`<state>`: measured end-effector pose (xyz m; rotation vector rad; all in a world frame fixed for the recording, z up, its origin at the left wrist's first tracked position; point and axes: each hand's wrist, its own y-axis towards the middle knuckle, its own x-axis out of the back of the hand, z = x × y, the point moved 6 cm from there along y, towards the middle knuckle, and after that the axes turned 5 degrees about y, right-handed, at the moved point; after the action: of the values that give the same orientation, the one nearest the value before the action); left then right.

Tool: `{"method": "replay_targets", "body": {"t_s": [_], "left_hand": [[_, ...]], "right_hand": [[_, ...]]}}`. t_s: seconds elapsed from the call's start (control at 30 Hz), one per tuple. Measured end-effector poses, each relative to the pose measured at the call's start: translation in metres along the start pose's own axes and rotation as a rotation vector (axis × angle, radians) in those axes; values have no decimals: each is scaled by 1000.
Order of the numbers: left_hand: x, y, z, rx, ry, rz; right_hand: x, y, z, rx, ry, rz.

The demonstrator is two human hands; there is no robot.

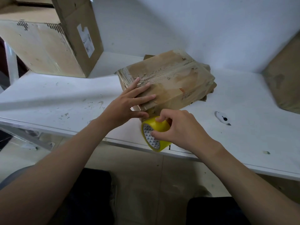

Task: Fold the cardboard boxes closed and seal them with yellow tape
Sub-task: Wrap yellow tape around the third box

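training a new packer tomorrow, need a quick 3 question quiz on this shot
1. True or false: the right hand grips the tape.
2. Fill in: the cutter lies on the table to the person's ____.
3. The left hand lays its fingers on: A) the big box B) the small box C) the cutter

Key: 1 true; 2 right; 3 B.
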<state>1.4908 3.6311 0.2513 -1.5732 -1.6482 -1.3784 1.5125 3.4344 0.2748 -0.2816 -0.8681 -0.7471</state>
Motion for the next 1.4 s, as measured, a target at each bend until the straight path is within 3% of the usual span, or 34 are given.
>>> {"method": "replay_targets", "body": {"t_s": [0.43, 0.53, 0.63, 0.7, 0.83, 0.93, 1.03, 1.13, 1.2, 1.27, 1.4], "left_hand": [[3, -2, -7, 15, -69, -54], [9, -9, -10, 178, -6, -69], [17, -30, -18, 514, 57, -253], [11, -52, -32, 703, -63, -342], [-37, -75, -65, 964, -638, -144], [-50, -71, -77, 1066, -934, -187], [-53, -68, -76, 1138, -1024, -288], [-59, -65, -81, 1135, -1057, -264], [-61, -60, -86, 1119, -1088, -279], [-60, -57, -89, 1125, -1090, -309], [-62, -57, -94, 1141, -1096, -367]], "right_hand": [[-9, 2, -3, -106, 23, 64], [-11, 2, -8, -110, 12, 99], [-12, 2, -10, -99, -14, 132], [-8, 2, -12, -83, -3, 134], [1, -3, -11, -8, 4, 103], [20, -8, -26, 18, -20, -20], [55, -18, -69, -114, -202, -193], [71, -33, -134, -456, -478, -95], [75, -43, -165, -598, -487, -36], [76, -46, -181, -612, -450, -30], [79, -46, -177, -472, -409, -153]]}}
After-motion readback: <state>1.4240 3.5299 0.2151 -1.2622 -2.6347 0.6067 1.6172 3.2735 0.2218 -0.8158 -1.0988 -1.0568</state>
